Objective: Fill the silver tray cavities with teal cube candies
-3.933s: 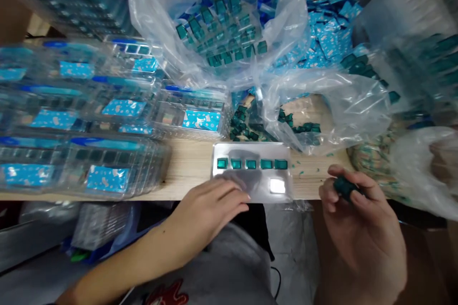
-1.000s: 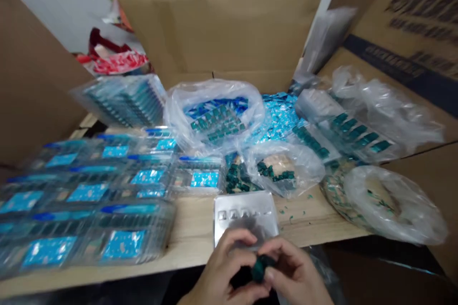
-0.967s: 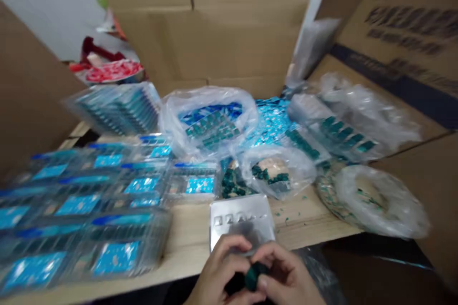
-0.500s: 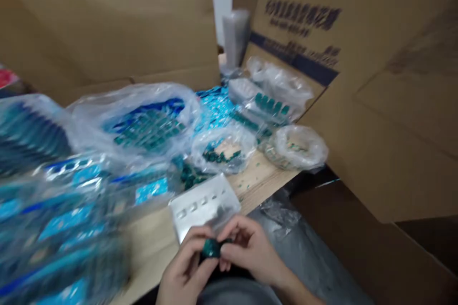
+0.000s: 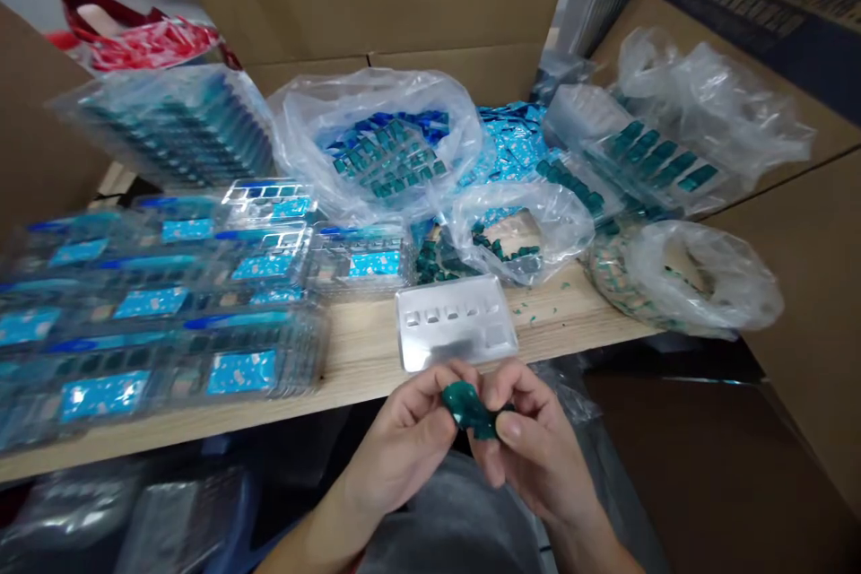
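By the tabletop [image 5: 363, 336], left hand [image 5: 409, 432] and right hand [image 5: 542, 432], half-curled, pinch green pieces [image 5: 463, 405].

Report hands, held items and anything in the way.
Left hand, right hand: both gripping green items, count unclear. Silver tray just beyond. No obstruction seen between hands and tray.

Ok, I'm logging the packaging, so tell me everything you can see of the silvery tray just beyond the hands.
The tray is shallow, roughly rectangular, with rounded corners; pale silvery and shiny, it looks like thin moulded plastic. Five small squarish hollows, apparently unfilled, run in a row across it; a darker patch shows nearer the front, possibly a reflection. It lies on the wood-grained table, at the front edge. The left hand is close to its near side; I cannot tell whether they touch.
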The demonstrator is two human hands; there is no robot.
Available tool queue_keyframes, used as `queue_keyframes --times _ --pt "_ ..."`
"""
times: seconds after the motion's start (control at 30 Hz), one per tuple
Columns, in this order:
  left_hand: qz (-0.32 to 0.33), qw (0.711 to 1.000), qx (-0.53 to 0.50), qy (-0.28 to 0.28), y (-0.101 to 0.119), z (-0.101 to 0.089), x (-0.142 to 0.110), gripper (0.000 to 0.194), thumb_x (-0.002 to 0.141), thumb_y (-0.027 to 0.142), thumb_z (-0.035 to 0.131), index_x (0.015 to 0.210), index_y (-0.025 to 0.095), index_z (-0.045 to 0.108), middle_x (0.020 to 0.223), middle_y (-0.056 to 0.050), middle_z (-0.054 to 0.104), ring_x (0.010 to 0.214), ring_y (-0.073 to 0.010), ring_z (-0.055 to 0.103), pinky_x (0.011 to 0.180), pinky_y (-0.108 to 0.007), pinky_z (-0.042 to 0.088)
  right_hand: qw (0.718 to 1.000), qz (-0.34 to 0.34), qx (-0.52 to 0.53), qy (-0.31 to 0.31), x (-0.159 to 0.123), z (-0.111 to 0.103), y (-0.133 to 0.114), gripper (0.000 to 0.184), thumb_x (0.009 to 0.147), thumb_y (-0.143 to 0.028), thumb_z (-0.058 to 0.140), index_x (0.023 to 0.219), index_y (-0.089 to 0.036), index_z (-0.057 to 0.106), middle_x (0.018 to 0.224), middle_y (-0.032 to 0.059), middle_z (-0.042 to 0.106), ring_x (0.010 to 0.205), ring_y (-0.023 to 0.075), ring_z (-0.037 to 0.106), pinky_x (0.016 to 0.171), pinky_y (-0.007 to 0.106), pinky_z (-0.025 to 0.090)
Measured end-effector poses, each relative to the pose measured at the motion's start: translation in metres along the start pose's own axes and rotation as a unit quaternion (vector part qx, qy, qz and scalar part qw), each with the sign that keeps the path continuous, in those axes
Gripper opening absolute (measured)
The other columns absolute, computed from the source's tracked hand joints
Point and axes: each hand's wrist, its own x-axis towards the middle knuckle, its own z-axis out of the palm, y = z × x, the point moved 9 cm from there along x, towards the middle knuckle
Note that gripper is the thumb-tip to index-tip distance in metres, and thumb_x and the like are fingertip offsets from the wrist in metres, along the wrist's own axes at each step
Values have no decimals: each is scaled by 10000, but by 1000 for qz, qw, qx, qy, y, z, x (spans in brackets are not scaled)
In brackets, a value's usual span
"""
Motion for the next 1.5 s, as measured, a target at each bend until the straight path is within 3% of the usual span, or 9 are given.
queue_keyframes --times 0.17,0.27,0.43,0.57,0.9,1.07,1.17,1.3,1.5 --pt "160 957 242 14 34 2 -8 189 799 331 775 953 250 702 975 -19 605 859 -134 611 719 -204 525 984 -126 -117 54 -8 -3 -23 101 772 -285 795 813 -233 719 658 -14 685 519 80 621 500 160 519" --pt "210 922 323 28 45 7 -12 140 800 311 773 891 226 709 913 -23 633 857 -142 624 780 -224 525 978 -133 -153 48 -12 3 -28 67 783 -269 786 827 -248 741 694 -10 689 567 85 637 534 165 535" --pt "80 990 118 6 18 4 -7 106 871 325 697 913 228 705 913 -1 579 694 -88 609 636 -196 547 989 -101 -109 14 -12 3 -18 65 794 -271 773 826 -249 720 669 -38 639 466 53 552 471 157 469" --pt "-6 999 -31 -21 1 9 -7 116 874 325 694 946 234 710 914 17 568 655 -67 604 651 -220 568 997 -64 -43 -11 -9 2 -4 121 780 -311 779 796 -236 685 617 -57 580 406 38 451 425 155 397" --pt "-33 997 -48 50 -4 3 -4 246 762 398 803 781 179 693 779 15 515 720 -93 536 705 -202 504 999 29 40 -17 -6 8 9 331 732 -392 783 661 -218 511 465 -108 370 361 39 244 395 171 251" --pt "107 981 -39 158 50 -34 1 282 753 430 803 740 199 642 702 37 465 620 -79 461 630 -199 477 994 -49 95 38 -10 -16 -21 250 752 -318 738 643 -226 533 482 -121 229 362 43 128 380 176 247" --pt "163 972 44 161 72 -39 -1 259 794 430 765 758 205 642 729 21 510 652 -98 489 648 -227 481 996 -66 21 64 -12 -29 -33 137 771 -301 746 724 -237 635 592 -55 474 416 64 332 383 184 317" --pt "114 984 110 81 53 -23 -2 238 799 400 766 804 199 637 766 -4 541 709 -123 516 669 -245 449 987 -93 -122 44 -7 -21 -42 70 863 -236 688 796 -254 694 927 33 666 672 125 597 442 190 433" --pt "43 990 132 28 29 -16 -5 159 825 326 753 828 189 673 778 -4 556 738 -117 522 689 -218 427 890 -189 -411 -59 -4 20 -53 344 895 -223 674 1214 -350 673 819 -1 656 753 142 607 695 266 532"
